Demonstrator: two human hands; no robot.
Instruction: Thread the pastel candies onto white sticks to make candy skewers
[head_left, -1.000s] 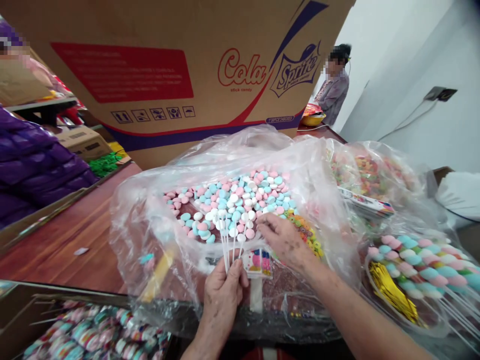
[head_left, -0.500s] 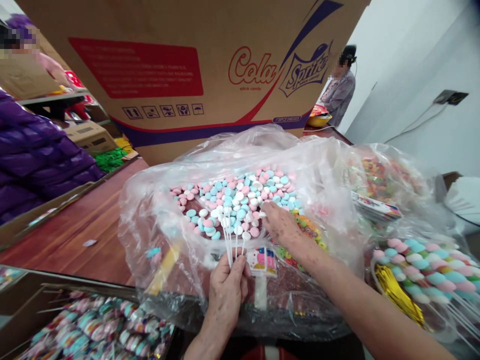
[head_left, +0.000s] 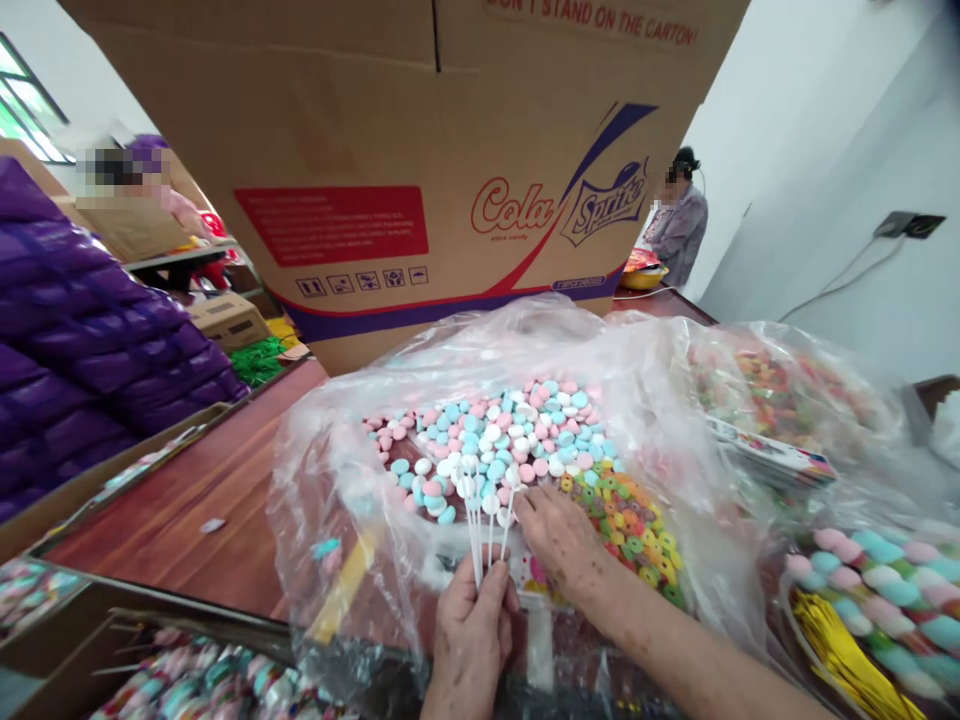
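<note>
1. Bright light is coming through the window [head_left: 26, 105], upper left, its panes washing out.
2. Clear plastic [head_left: 322, 440] is throwing milky glare; white candies [head_left: 492, 433] are nearly clipping.
3. Purple bundles [head_left: 75, 330] are catching glossy highlights.
4. Wide-angle distortion is slanting the carton's [head_left: 375, 130] sides.
5. Red-panel [head_left: 390, 210] print is blurring; the top-right corner is darkening.

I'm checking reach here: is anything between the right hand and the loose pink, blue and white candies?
Nothing visible: the right hand is right at the near edge of the candies. The white sticks in the left hand stand just beside it, and clear plastic lies around the pile.
</note>
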